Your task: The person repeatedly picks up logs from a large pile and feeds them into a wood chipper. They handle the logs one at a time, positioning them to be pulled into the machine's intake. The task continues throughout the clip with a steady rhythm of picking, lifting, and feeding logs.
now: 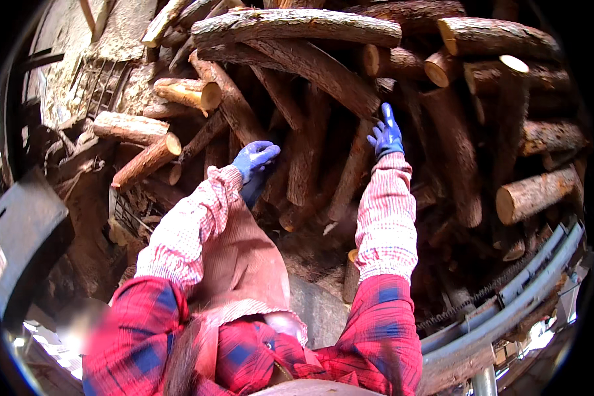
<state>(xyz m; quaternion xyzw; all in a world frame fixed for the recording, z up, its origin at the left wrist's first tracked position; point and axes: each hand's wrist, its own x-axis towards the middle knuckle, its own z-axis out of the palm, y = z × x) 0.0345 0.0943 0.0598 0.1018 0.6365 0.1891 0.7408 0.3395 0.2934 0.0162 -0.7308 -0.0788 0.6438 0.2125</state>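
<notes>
My right hand (387, 137), in a blue glove, reaches forward with its fingers apart. It is beside the lower end of a thick diagonal log (320, 69); whether a fingertip touches the bark I cannot tell. My left hand (256, 158), gloved in blue too, hangs in front of the upright logs with loosely bent fingers and nothing visible in it. Just beyond it leans a bark-covered log (230, 99). A long pale-barked log (297, 26) lies across the top of the heap. Below and between the hands, another log (351, 175) slants down into shadow.
Cut logs with pale ends (188, 93) are heaped at left, and more logs (534, 195) at right. A grey metal rail (534, 274) curves along the lower right. At far left stands a metal plate (23, 231). A brown apron (244, 264) hangs before me.
</notes>
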